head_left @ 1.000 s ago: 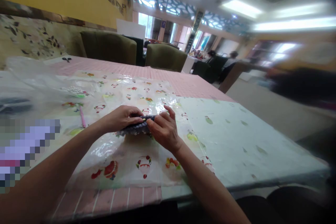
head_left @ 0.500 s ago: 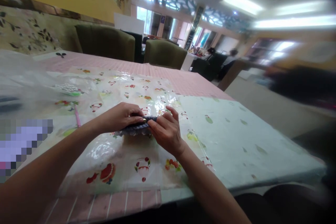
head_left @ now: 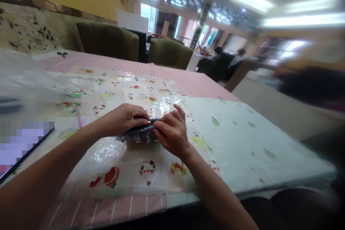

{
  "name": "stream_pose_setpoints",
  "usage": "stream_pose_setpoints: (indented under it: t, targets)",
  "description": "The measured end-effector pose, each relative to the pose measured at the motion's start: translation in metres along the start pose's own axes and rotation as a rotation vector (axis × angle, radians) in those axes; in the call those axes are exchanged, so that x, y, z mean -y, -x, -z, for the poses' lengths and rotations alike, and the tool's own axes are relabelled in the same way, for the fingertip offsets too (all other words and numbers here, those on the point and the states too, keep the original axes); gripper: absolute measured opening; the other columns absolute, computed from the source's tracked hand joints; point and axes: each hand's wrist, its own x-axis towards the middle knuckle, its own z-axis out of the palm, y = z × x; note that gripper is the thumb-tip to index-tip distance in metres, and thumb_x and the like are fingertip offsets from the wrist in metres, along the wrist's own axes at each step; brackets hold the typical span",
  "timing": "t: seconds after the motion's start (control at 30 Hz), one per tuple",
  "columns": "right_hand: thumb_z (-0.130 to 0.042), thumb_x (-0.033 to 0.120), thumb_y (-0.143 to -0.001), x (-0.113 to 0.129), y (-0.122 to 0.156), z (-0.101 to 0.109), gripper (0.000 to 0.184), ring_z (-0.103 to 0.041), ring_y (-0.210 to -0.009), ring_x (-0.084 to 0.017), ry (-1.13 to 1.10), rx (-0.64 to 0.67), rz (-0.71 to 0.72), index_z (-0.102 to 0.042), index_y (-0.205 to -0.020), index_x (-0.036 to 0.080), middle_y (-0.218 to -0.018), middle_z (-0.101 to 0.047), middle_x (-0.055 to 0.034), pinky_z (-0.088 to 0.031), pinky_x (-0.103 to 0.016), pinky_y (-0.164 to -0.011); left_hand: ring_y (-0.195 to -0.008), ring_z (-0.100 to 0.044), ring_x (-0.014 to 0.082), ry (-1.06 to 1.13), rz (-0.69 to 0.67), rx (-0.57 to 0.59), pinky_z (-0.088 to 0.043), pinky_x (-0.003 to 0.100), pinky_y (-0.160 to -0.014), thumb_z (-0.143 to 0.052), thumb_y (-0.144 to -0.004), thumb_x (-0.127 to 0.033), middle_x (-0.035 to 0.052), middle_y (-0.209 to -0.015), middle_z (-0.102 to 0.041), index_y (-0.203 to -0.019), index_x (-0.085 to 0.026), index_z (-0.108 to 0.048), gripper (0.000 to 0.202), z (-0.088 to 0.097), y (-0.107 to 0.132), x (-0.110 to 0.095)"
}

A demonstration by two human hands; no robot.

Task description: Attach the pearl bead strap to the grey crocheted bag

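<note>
My left hand [head_left: 122, 118] and my right hand [head_left: 172, 133] meet over a small dark beaded piece [head_left: 137, 136] lying on a clear plastic sheet with a fruit print [head_left: 118, 172]. Both hands are closed in a pinch on the top edge of the piece, thumbs and forefingers close together. A tiny gold-coloured bit shows between the fingertips. The rest of the dark piece hangs below my fingers onto the sheet.
A pink striped tablecloth [head_left: 167, 75] and a pale leaf-print sheet [head_left: 242, 140] cover the table. A bag of white beads [head_left: 68, 89], a pink stick [head_left: 79, 116] and a crumpled clear bag lie at left. Scissors [head_left: 62, 54] lie far back left. Green armchairs [head_left: 107, 41] stand behind; people sit far off.
My hands have stayed on the dark beaded piece with only small finger shifts. The view has tilted slightly.
</note>
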Motion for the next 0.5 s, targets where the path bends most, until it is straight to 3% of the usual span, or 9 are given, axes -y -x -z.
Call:
stream_pose_setpoints:
  t: [0.13,0.27,0.37,0.5]
  targets:
    - [-0.064,0.031,-0.088,0.001,-0.016,0.009,0.011,-0.053,-0.112,-0.022,-0.156,0.100,-0.113,-0.068,-0.082,0.023,-0.121,-0.060,-0.0050,-0.036,-0.045,-0.105,-0.081,-0.064,0.0145,0.037,0.031,0.020,-0.047,0.024,-0.075,-0.053,-0.090,-0.035,0.0015,-0.088,-0.072,-0.094,-0.021,-0.072,0.024,0.008,0.003,0.001]
    - [-0.064,0.030,-0.089,0.003,-0.022,0.008,0.009,-0.057,-0.093,-0.017,-0.203,0.148,-0.073,-0.067,-0.085,0.022,-0.097,-0.068,-0.0015,-0.042,-0.037,-0.093,-0.081,-0.064,0.0147,-0.020,0.011,0.015,-0.046,0.025,-0.075,-0.052,-0.090,-0.035,0.0028,-0.089,-0.072,-0.093,-0.020,-0.073,0.025,0.015,0.005,-0.004]
    - [-0.061,0.028,-0.091,0.007,-0.015,0.001,0.008,-0.056,-0.086,-0.016,-0.105,0.060,-0.013,-0.066,-0.086,0.023,-0.088,-0.066,0.0004,-0.039,-0.040,-0.100,-0.079,-0.063,0.0151,-0.049,0.003,0.011,-0.046,0.025,-0.075,-0.052,-0.090,-0.035,0.0032,-0.089,-0.072,-0.092,-0.020,-0.073,0.026,0.016,0.006,-0.007]
    - [-0.059,0.017,-0.089,0.009,0.001,-0.009,0.011,-0.057,-0.096,-0.016,0.037,-0.033,0.067,-0.063,-0.088,0.027,-0.096,-0.066,0.0009,-0.031,-0.045,-0.111,-0.079,-0.063,0.0160,-0.094,0.007,0.026,-0.045,0.026,-0.076,-0.052,-0.089,-0.037,0.0032,-0.089,-0.072,-0.093,-0.021,-0.073,0.027,0.013,0.006,-0.008]
